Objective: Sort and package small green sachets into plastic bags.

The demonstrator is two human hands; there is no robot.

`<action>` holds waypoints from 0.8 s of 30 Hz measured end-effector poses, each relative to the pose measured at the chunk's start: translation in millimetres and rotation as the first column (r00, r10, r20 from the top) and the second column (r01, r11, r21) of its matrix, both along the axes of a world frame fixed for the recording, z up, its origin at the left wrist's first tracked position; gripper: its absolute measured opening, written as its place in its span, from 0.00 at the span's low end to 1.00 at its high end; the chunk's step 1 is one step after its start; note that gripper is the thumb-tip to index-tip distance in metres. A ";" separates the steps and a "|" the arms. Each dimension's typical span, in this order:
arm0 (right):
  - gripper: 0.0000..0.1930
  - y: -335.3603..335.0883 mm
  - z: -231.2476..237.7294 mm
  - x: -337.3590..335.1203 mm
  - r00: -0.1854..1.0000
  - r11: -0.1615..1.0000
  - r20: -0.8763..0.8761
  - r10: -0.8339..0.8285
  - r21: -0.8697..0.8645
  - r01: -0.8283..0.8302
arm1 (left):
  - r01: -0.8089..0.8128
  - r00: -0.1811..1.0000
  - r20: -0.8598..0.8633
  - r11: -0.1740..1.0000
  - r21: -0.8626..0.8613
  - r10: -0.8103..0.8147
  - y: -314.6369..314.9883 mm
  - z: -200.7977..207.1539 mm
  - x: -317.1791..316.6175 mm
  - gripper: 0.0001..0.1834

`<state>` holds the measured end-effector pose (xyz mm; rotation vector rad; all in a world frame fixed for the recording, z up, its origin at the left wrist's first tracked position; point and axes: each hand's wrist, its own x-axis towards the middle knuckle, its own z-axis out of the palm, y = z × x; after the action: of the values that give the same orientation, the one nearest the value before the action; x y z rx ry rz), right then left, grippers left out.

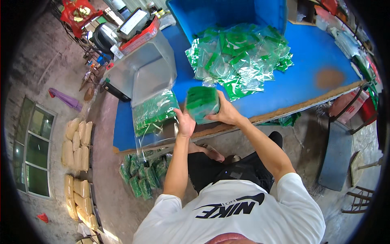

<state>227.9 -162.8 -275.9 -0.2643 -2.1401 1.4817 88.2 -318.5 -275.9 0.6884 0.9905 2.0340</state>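
My right hand (228, 112) is closed around the near right side of a stack of green-and-clear plastic packets (202, 101), just above the table's front edge. The stack is slightly blurred. To its left, my left hand (185, 123) has its thumb on the edge of a clear plastic bag (156, 136) that hangs over the table edge; its other fingers are partly hidden. Beside that hand, flat green-and-clear bags (154, 109) lie in a layered pile. A large heap of loose green-and-clear packets (239, 57) spreads beyond the stack.
The heap spills from a tipped blue bin (227, 14) onto the blue table (300, 87). A translucent plastic box (156, 53) stands at the left, with a red-edged scale (134, 24) behind it. Green bundles (142, 179) lie on the floor below; a blue bench (335, 158) is at the right.
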 end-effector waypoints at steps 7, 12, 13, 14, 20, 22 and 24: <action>0.58 1.5 6.9 15.7 0.994 0.961 0.034 0.107 0.252 -0.113 | -0.169 0.859 -0.512 0.956 -0.240 0.023 -5.0 3.1 22.1 0.51; 0.51 3.6 9.3 7.7 0.990 0.974 0.125 0.067 0.209 -0.092 | -0.147 0.771 -0.637 0.972 -0.185 -0.004 1.7 14.1 14.0 0.41; 0.52 4.2 9.0 5.9 0.987 0.978 0.145 0.067 0.187 -0.094 | -0.171 0.695 -0.719 0.966 -0.196 -0.023 2.1 12.5 7.6 0.43; 0.53 2.9 9.7 7.3 0.995 0.970 0.090 0.051 0.232 -0.071 | -0.127 0.774 -0.629 0.956 -0.265 -0.071 3.6 5.7 1.4 0.45; 0.51 -3.7 8.4 14.5 0.997 0.933 0.078 0.000 0.358 -0.028 | -0.075 0.766 -0.635 0.967 -0.244 -0.101 -1.1 -1.5 0.9 0.44; 0.50 -7.4 7.7 12.9 0.983 0.950 0.181 -0.022 0.311 -0.036 | -0.111 0.752 -0.650 0.950 -0.292 -0.112 -7.3 -0.1 3.9 0.43; 0.48 -1.4 -3.3 14.0 0.996 0.947 0.093 -0.006 0.320 -0.024 | -0.154 0.720 -0.690 0.953 -0.262 -0.073 -4.5 2.7 12.4 0.43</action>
<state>241.8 -164.2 -279.2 -0.2076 -2.4175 1.1194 100.6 -323.1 -273.2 1.3165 1.7188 1.5918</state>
